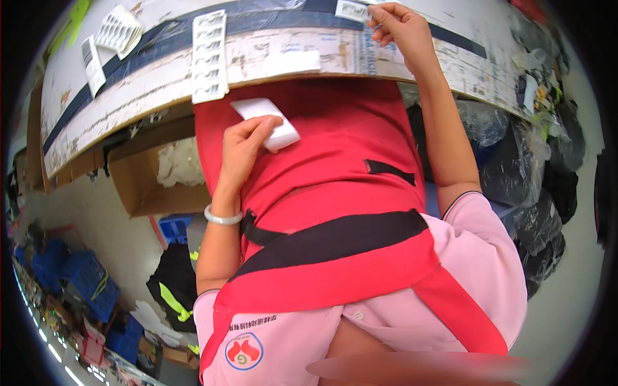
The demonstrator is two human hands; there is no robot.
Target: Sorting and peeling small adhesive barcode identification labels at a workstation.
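Note:
Low over my red apron [322, 135], my left hand [243, 147] is closed on a folded strip of white labels [281, 133], its blank side showing. Out over the table, the thumb and fingers of my right hand [405, 32] pinch together at the right end of a small printed label [351, 11]. That label is over a dark tape band near the top of the view. Between the hands, a long sheet of printed labels [209, 55] lies across the table's near edge. Beside it is a blank white slip [293, 62].
On the worn white tabletop [148, 71], a fanned stack of printed labels [119, 31] and another label strip [93, 66] lie at left. An open cardboard box [138, 186] stands below. Plastic-wrapped dark bundles [515, 161] crowd the right, and blue crates [90, 283] the lower left.

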